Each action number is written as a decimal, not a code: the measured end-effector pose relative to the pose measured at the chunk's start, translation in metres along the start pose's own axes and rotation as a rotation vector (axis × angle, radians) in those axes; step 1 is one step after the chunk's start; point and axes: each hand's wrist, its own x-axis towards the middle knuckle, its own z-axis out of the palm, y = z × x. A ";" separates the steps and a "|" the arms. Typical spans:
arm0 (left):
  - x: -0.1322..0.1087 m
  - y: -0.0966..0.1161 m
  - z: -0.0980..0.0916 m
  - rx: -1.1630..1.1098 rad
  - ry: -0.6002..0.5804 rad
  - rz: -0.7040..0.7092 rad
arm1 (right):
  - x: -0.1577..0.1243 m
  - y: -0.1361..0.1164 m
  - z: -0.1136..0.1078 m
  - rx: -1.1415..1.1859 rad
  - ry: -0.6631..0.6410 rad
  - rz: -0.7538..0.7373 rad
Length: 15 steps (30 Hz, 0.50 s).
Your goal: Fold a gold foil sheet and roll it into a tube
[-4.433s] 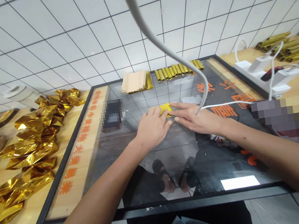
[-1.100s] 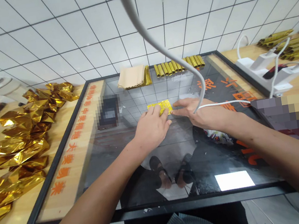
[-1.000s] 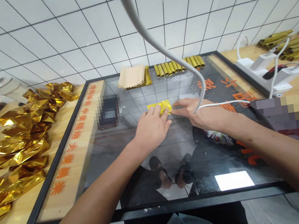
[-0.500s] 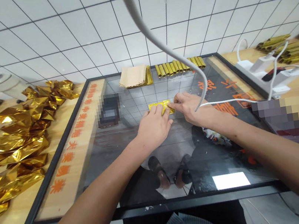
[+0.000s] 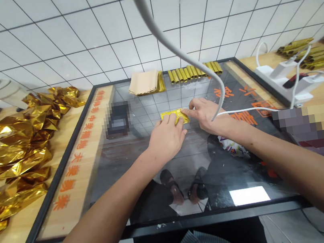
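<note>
A small piece of embossed gold foil paper (image 5: 184,115) lies flat on the dark glass panel (image 5: 143,157). My left hand (image 5: 167,135) rests on it from the near side, fingers stretched over its left and middle part. From the right, my right hand (image 5: 203,113) touches the paper's right end with its extended index finger; the other fingers are curled and partly hidden. Beyond my hands stand a stack of tan paper sheets with gold showing at the side (image 5: 144,82) and a row of rolled gold paper tubes (image 5: 187,73).
Crumpled gold foil shapes (image 5: 21,138) spread over the wood at left. A pixelated dark object (image 5: 118,120) lies left of my hands. At right are a white power strip (image 5: 278,83) and more gold rolls (image 5: 313,56). A thick grey cable (image 5: 168,43) hangs in front.
My right index finger has shifted very slightly on the paper's right end. My left hand stays in place on the paper.
</note>
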 end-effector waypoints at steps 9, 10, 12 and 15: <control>0.000 0.001 0.000 0.003 0.008 0.009 | 0.003 0.002 -0.001 0.050 -0.013 0.025; 0.000 0.001 0.001 0.004 0.008 0.009 | 0.004 0.001 -0.001 0.045 -0.012 0.034; 0.000 0.001 0.001 0.005 0.009 0.007 | 0.004 -0.002 -0.001 0.034 -0.018 0.054; 0.001 0.001 0.001 0.007 0.006 0.005 | 0.004 -0.006 -0.004 0.019 -0.047 0.083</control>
